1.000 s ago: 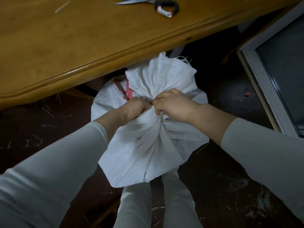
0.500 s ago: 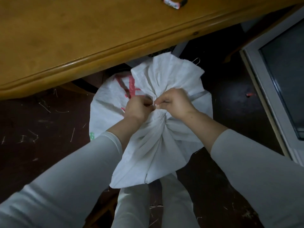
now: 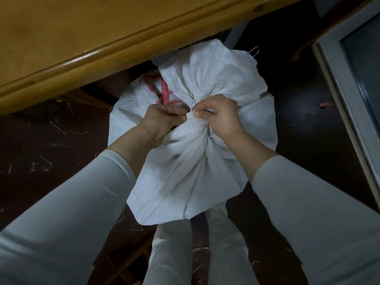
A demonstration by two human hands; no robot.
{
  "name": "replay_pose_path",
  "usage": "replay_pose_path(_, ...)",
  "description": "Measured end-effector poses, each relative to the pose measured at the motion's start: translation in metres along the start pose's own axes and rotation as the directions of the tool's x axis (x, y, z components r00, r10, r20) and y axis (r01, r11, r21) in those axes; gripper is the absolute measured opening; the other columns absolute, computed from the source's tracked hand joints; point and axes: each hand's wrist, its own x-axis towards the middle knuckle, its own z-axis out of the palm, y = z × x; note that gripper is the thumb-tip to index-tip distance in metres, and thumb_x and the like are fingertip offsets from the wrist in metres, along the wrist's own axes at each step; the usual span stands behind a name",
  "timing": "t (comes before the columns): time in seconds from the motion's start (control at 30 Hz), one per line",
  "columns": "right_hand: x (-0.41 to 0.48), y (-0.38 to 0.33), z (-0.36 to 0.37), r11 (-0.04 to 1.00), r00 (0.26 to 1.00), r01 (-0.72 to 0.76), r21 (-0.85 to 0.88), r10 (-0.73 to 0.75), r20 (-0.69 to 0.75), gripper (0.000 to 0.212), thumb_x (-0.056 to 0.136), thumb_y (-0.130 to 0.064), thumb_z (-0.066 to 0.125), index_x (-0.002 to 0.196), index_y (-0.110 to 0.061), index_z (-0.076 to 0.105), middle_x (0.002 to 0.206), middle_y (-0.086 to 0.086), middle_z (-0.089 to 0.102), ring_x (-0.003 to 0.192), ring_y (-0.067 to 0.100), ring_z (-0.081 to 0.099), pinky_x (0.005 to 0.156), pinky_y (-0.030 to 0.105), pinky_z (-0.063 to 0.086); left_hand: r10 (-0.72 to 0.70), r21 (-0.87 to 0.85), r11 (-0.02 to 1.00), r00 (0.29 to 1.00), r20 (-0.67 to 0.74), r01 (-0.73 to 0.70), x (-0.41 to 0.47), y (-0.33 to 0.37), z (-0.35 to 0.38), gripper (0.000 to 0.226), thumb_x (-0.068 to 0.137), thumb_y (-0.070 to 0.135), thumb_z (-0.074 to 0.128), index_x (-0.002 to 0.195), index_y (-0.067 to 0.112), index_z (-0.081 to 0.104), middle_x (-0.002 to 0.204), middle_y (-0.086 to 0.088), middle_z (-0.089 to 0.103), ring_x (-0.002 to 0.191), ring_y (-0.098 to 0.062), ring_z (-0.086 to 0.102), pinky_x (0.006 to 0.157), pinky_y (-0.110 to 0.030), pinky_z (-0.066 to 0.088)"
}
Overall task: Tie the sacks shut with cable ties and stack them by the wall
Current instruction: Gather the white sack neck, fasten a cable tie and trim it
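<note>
- The white woven plastic sack (image 3: 185,171) with red print stands on the dark floor (image 3: 298,124), directly beneath both hands and just in front of the person's pale-trousered legs (image 3: 170,254). Its mouth is gathered into a tight pucker right between the hands.
- The left hand (image 3: 164,119) has its fingers curled round the gathered neck from its own side. I judge this grip is there to hold the pleats bunched so the neck cannot spring open.
- The right hand (image 3: 221,117) meets it from the other side, thumb and forefinger pinched together at the pucker and the other fingers curled behind. A pale sliver shows at the fingertips, but it is too small to tell whether it is a cable tie or fabric.
- Beyond the hands the loose top of the sack fans out. That leaves slack above the neck, which should stop a tie from slipping off.
- The honey-coloured wooden worktop (image 3: 82,38) overhangs beyond and left of the hands.
- A white-framed panel (image 3: 337,89) stands well to the right of the hands.
- Stacking is not yet begun.
</note>
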Motion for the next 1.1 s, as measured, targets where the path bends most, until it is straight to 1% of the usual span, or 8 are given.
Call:
replay_pose_path(0.1,0.000,0.000,-0.001,1.000,0.999,-0.005,0.015,0.005,0.039,0.012,0.074,0.002,0.070,0.085,0.002,0.074,0.089,0.016,0.072,0.077,-0.003,0.058,0.082,0.003,0.038,-0.063,-0.114,0.992,0.995,-0.074,0.055,0.000,-0.005,0.004,0.009,0.079,-0.003,0.069,0.086,0.003,0.069,0.082,-0.003,0.069,0.076,-0.011,0.065,0.075,-0.016,0.055)
replay_pose_path(0.23,-0.004,-0.007,-0.009,0.986,0.994,0.077,-0.147,-0.065,0.082,0.012,0.079,-0.018,0.066,0.085,-0.014,0.076,0.090,0.000,0.073,0.097,0.022,0.061,0.097,0.038,0.037,-0.020,-0.051,0.999,0.991,-0.135,0.013,-0.001,-0.006,0.008,0.006,0.082,0.001,0.067,0.087,0.002,0.071,0.080,-0.001,0.068,0.073,-0.010,0.064,0.081,-0.023,0.052)
replay_pose_path(0.37,-0.001,-0.025,-0.019,0.816,0.948,0.290,-0.501,-0.172,0.269,0.014,0.083,-0.020,0.062,0.088,-0.020,0.075,0.093,-0.005,0.072,0.104,0.021,0.055,0.085,0.026,0.022,0.132,0.046,0.991,0.965,-0.224,-0.125,-0.008,-0.001,0.013,0.028,0.084,0.004,0.065,0.060,0.018,0.071,0.045,0.014,0.056,0.039,0.004,0.044,0.055,-0.016,0.041)
replay_pose_path(0.43,0.002,-0.039,-0.017,0.604,0.904,0.421,-0.677,-0.339,0.260,0.016,0.068,-0.015,0.059,0.066,-0.020,0.074,0.065,-0.005,0.068,0.077,0.020,0.063,0.072,0.025,0.035,0.191,0.049,0.982,0.939,-0.286,-0.184,-0.012,0.003,0.015,0.042,0.083,0.006,0.066,0.045,0.022,0.061,0.038,0.015,0.052,0.042,0.004,0.043,0.060,-0.021,0.042)
replay_pose_path(0.53,0.007,-0.066,-0.025,0.492,0.920,0.382,-0.782,-0.285,0.270,0.018,0.062,-0.014,0.054,0.061,-0.020,0.071,0.054,-0.004,0.063,0.063,0.017,0.062,0.053,0.021,0.039,0.336,0.099,0.942,0.880,-0.337,-0.322,-0.020,0.019,0.018,0.017,0.084,0.008,0.065,0.068,0.013,0.069,0.064,0.009,0.069,0.065,-0.001,0.059,0.076,-0.022,0.048)
replay_pose_path(0.67,0.010,-0.066,-0.036,0.760,0.970,0.152,-0.632,0.008,0.243,0.022,0.091,-0.015,0.054,0.109,-0.020,0.064,0.105,0.005,0.067,0.101,0.027,0.059,0.078,0.032,0.049,0.582,0.360,0.800,0.764,-0.277,-0.479,-0.026,0.028,0.018,0.021,0.081,0.020,0.062,0.092,0.009,0.075,0.095,-0.007,0.074,0.093,-0.020,0.067,0.088,-0.028,0.050)
replay_pose_path(0.8,0.002,-0.040,-0.020,0.863,0.955,-0.099,-0.496,0.222,0.196,0.016,0.090,-0.018,0.055,0.100,-0.016,0.068,0.102,0.011,0.068,0.098,0.029,0.062,0.081,0.032,0.050,0.679,0.561,0.664,0.713,-0.176,-0.495,-0.023,-0.005,0.030,0.020,0.082,0.018,0.059,0.092,0.010,0.075,0.090,-0.014,0.073,0.085,-0.030,0.067,0.076,-0.036,0.050)
replay_pose_path(1.1,0.004,0.011,0.013,0.895,0.941,-0.286,-0.342,0.329,0.074,0.015,0.088,-0.016,0.050,0.088,-0.017,0.065,0.092,0.011,0.068,0.091,0.029,0.062,0.078,0.037,0.052,0.630,0.500,0.730,0.742,-0.230,-0.465,-0.001,-0.035,0.053,0.019,0.081,0.012,0.062,0.093,0.009,0.076,0.089,-0.010,0.074,0.084,-0.025,0.068,0.078,-0.023,0.046)
